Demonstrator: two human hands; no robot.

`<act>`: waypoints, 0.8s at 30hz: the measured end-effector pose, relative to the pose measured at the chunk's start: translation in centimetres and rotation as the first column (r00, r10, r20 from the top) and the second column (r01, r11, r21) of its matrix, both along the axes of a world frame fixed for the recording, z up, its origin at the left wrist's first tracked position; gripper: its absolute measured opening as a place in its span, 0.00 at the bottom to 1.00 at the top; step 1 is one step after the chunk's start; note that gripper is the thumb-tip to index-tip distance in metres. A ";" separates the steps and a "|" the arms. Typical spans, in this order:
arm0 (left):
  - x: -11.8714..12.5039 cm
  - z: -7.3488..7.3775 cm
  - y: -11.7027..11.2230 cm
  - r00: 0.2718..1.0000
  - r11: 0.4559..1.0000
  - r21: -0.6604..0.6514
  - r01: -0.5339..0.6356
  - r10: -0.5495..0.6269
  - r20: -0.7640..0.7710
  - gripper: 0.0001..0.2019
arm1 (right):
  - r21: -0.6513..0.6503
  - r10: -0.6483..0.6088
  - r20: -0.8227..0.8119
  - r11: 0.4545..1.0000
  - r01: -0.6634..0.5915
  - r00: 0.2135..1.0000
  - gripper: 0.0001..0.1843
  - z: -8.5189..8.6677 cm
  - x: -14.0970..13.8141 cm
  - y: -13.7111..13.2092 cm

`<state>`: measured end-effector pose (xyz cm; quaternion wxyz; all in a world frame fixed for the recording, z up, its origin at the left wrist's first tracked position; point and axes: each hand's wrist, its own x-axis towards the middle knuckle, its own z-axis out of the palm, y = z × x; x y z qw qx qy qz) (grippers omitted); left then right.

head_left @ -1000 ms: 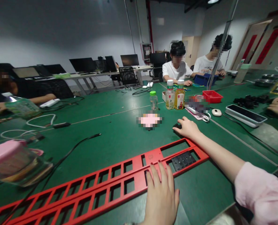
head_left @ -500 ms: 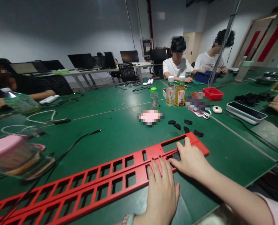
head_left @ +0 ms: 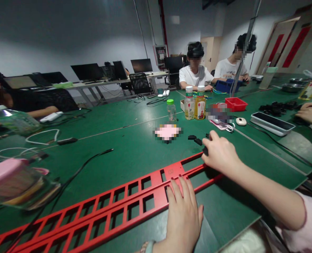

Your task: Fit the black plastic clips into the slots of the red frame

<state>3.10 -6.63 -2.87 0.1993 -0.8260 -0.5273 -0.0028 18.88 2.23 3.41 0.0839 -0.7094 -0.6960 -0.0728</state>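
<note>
A long red slotted frame (head_left: 160,198) lies diagonally across the green table, with two rows of rectangular openings. My left hand (head_left: 183,211) rests flat on it, fingers stretched over the solid section near its right part. Above the frame's right end, my right hand (head_left: 220,151) is closed, with a small black plastic part (head_left: 205,151) at its fingertips. The hand covers that end of the frame and most of the part. Just beyond the fingers lie more small black plastic parts (head_left: 197,142), some partly hidden.
Two drink bottles (head_left: 200,107), a green-lidded jar (head_left: 171,110) and a red tray (head_left: 236,104) stand farther back. A pink-lidded container (head_left: 11,182) is at left, beside a black cable (head_left: 87,161). Co-workers sit across the table; another person's hand (head_left: 310,114) is at right.
My right hand has lifted off the frame and moved slightly up and right. The black part seen in the frame's long slot is gone from there. My left hand stays put.
</note>
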 end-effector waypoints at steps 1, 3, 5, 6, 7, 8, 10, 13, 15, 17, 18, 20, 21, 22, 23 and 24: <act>0.0 -0.1 0.0 1.000 1.000 0.001 -0.001 0.001 0.004 0.32 | 0.024 0.000 -0.021 1.000 0.001 1.000 0.14 -0.4 1.3 1.1; 0.0 -0.2 0.0 1.000 1.000 0.003 -0.003 0.003 0.007 0.32 | 0.073 0.033 -0.084 0.997 -0.027 0.996 0.16 -1.9 3.9 3.3; -0.1 -0.3 -0.1 1.000 1.000 0.009 -0.003 0.003 0.009 0.32 | 0.127 0.104 -0.175 0.988 -0.083 0.979 0.17 -4.1 6.0 5.2; -0.1 -0.3 -0.1 1.000 1.000 0.014 -0.001 0.001 0.011 0.32 | 0.168 0.147 -0.229 0.980 -0.109 0.962 0.17 -5.2 6.9 5.8; -0.1 -0.3 -0.1 1.000 1.000 0.019 0.001 -0.002 0.013 0.32 | 0.209 0.213 -0.263 0.965 -0.160 0.941 0.18 -6.3 7.6 6.2; -0.1 -0.3 -0.1 1.000 1.000 0.024 0.004 -0.004 0.016 0.33 | 0.245 0.281 -0.269 0.945 -0.217 0.921 0.19 -7.2 8.2 6.4; -0.1 -0.3 -0.1 1.000 0.999 0.033 0.009 -0.010 0.022 0.33 | 0.288 0.368 -0.255 0.912 -0.294 0.894 0.21 -8.6 9.0 6.2; -0.2 -0.3 -0.1 1.000 0.999 0.043 0.014 -0.015 0.026 0.32 | 0.283 0.421 -0.256 0.893 -0.349 0.870 0.22 -9.5 9.9 5.4; -0.2 -0.4 0.0 1.000 0.999 0.050 0.011 -0.012 0.024 0.32 | 0.258 0.449 -0.256 0.885 -0.387 0.856 0.22 -9.6 10.2 5.1; -0.1 -0.4 0.1 1.000 0.998 0.056 0.010 -0.011 0.017 0.32 | 0.236 0.494 -0.232 0.864 -0.444 0.838 0.22 -9.5 10.5 5.4; -0.1 -0.5 0.1 1.000 0.998 0.060 0.013 -0.014 0.013 0.32 | 0.230 0.521 -0.215 0.849 -0.475 0.826 0.22 -9.5 10.6 5.8; -0.1 -0.5 0.1 1.000 0.997 0.072 0.019 -0.020 0.011 0.32 | 0.222 0.575 -0.179 0.814 -0.537 0.798 0.22 -9.6 10.6 7.0; -0.1 -0.6 0.1 1.000 0.997 0.078 0.021 -0.023 0.016 0.33 | 0.223 0.599 -0.162 0.797 -0.562 0.784 0.22 -9.7 10.6 7.8; -0.1 -0.6 0.1 0.999 0.996 0.086 0.023 -0.025 0.023 0.33 | 0.223 0.618 -0.143 0.781 -0.583 0.773 0.22 -9.7 10.5 8.6; -0.1 -0.6 0.1 0.999 0.996 0.092 0.024 -0.027 0.031 0.34 | 0.224 0.632 -0.122 0.769 -0.599 0.766 0.22 -9.8 10.3 9.5; -0.1 -0.6 0.1 0.999 0.995 0.098 0.024 -0.028 0.038 0.34 | 0.222 0.641 -0.098 0.760 -0.611 0.761 0.22 -9.9 10.1 10.4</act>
